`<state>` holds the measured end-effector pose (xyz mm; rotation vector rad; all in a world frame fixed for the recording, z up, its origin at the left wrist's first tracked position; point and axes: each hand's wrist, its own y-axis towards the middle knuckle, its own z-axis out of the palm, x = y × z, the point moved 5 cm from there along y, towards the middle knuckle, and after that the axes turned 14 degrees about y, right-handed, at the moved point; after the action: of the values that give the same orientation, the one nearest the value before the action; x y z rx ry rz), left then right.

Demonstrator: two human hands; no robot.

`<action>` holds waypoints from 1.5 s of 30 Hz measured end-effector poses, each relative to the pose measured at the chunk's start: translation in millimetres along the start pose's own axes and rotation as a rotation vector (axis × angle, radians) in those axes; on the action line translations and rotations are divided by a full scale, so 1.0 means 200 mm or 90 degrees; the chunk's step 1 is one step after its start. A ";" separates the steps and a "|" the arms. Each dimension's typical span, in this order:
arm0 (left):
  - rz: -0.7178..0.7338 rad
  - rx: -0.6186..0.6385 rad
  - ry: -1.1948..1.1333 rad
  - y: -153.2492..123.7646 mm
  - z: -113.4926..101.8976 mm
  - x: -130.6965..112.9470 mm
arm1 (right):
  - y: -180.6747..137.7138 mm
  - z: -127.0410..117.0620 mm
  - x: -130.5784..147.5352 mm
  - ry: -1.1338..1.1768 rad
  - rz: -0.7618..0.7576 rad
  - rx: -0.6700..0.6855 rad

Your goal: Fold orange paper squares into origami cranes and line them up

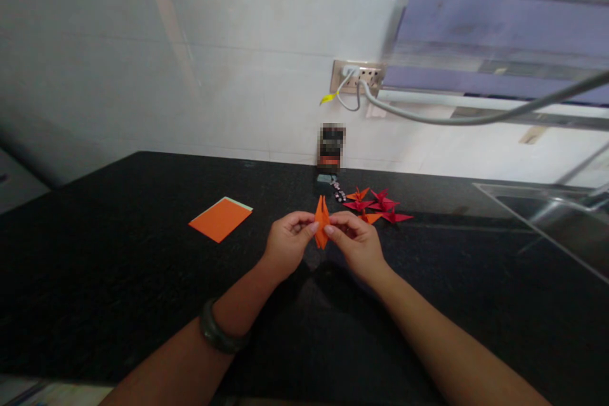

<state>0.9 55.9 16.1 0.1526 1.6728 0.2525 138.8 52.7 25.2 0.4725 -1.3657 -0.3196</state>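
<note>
Between my two hands is a folded piece of orange origami paper, narrow and diamond-shaped, with two points standing up at its top. My left hand pinches its left edge between thumb and fingers. On the right edge, my right hand grips it the same way. Just beyond my right hand lie several finished paper cranes, some red and some orange. To the left of my hands, a stack of square paper rests flat, orange on top with a pale green edge showing beneath.
The black countertop runs back to a pale wall. A blurred-out upright object leans there, a patterned strap in front. A grey cable hangs from the wall socket. A metal sink lies at right.
</note>
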 end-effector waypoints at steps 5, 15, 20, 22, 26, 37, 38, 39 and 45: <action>-0.044 0.049 -0.052 -0.01 0.02 -0.01 | 0.01 -0.01 0.00 0.017 0.023 -0.011; -0.095 0.097 -0.100 -0.02 0.03 0.00 | 0.01 -0.01 -0.01 0.061 0.063 -0.022; -0.117 0.045 -0.045 -0.02 0.01 0.00 | 0.02 -0.02 -0.01 0.035 0.054 -0.029; -0.114 0.041 -0.046 -0.02 0.01 0.00 | 0.02 -0.02 -0.01 0.029 0.062 -0.033; -0.108 0.039 -0.093 -0.02 0.02 0.00 | 0.01 -0.02 -0.03 0.071 0.110 -0.044; -0.153 0.117 -0.125 -0.02 0.05 0.02 | 0.00 -0.01 -0.05 0.141 0.184 -0.090; -0.160 0.121 -0.122 -0.03 0.05 0.03 | 0.00 -0.01 -0.05 0.137 0.189 -0.086; -0.166 0.117 -0.121 -0.03 0.05 0.03 | 0.00 -0.01 -0.05 0.132 0.191 -0.081; -0.170 0.065 -0.103 -0.02 0.04 0.04 | 0.00 -0.01 -0.04 0.110 0.183 -0.091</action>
<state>7.4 54.3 5.9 0.0230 1.5260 -0.0459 139.5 56.8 18.6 0.1761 -1.2137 -0.1360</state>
